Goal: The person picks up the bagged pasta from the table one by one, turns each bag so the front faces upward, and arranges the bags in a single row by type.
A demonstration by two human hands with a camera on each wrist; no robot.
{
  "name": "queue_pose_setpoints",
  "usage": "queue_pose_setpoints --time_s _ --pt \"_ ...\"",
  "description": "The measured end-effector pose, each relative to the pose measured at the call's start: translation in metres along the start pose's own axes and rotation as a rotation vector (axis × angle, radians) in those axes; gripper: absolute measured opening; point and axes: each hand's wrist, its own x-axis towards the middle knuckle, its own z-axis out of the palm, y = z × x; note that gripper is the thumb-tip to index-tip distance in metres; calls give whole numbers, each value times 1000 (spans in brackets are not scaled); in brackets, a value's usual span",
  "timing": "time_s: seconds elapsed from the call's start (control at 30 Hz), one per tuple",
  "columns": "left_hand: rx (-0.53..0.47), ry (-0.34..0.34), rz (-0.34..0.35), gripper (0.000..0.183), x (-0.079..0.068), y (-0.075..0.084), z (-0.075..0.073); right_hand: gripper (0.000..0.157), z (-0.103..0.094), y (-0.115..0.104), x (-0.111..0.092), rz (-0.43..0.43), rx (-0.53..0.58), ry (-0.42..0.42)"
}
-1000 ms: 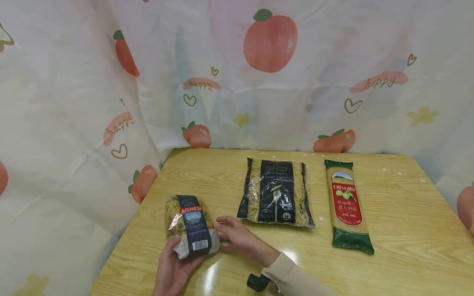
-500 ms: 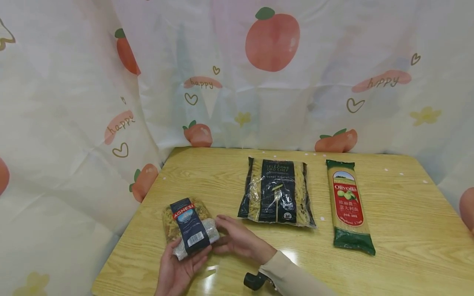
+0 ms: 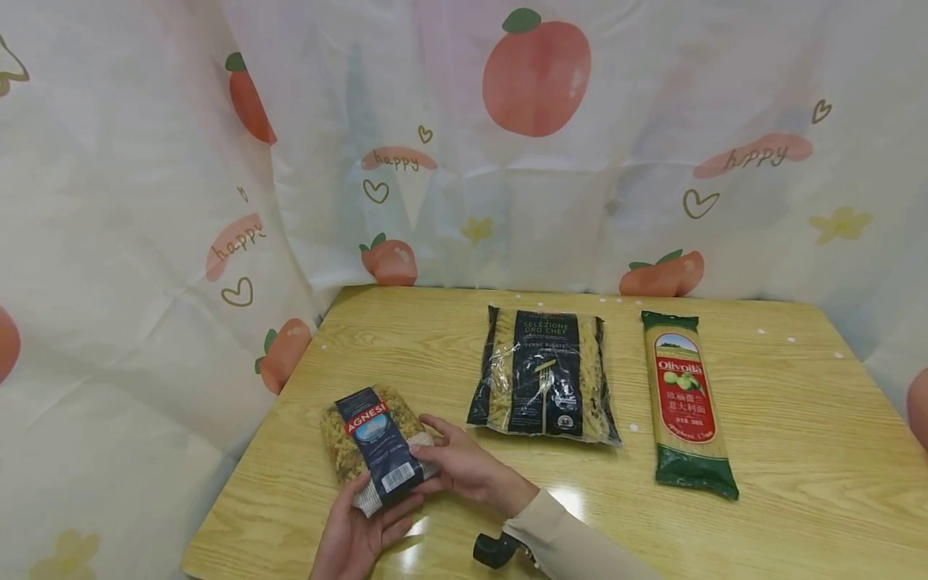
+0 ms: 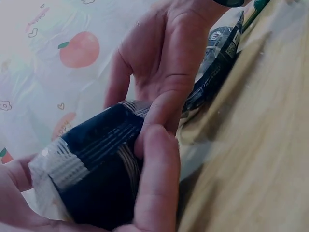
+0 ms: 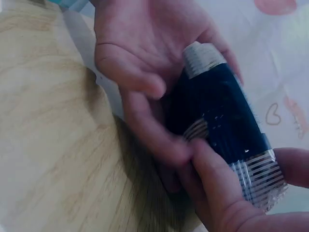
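Both hands hold a clear bag of AGNESI pasta point(image 3: 377, 439) with a dark blue label, at the left front of the table. Its top leans to the left in the head view. My left hand point(image 3: 355, 524) grips the lower left corner, thumb along the side and fingers beneath. At the lower right corner my right hand point(image 3: 474, 471) pinches the bag, thumb over the front. Both wrist views show the striped, dark bottom end of the bag point(image 5: 219, 106) between the two hands. The bag's back is hidden.
On the wooden table point(image 3: 797, 419) lie a large bag of penne point(image 3: 544, 379) in the middle and a long green-ended packet of spaghetti point(image 3: 681, 387) to its right. A fruit-printed curtain point(image 3: 464, 185) hangs behind and at the sides. A black fitting point(image 3: 495, 551) is at the right wrist.
The pasta bag has turned so its top leans left, then shifted slightly right. My right thumb has come over its front. The other two packets stay in place.
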Motion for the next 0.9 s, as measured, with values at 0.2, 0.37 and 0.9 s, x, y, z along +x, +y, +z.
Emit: queue_pose_setpoints --time_s 0.2,0.37,0.9 --pt "51 110 51 25 -4 -5 5 73 3 -2 -4 -19 11 12" --pt "121 321 193 34 1 -9 17 73 5 -2 -5 -27 40 26" --pt "222 392 273 74 20 3 13 81 8 -1 -3 -79 96 114"
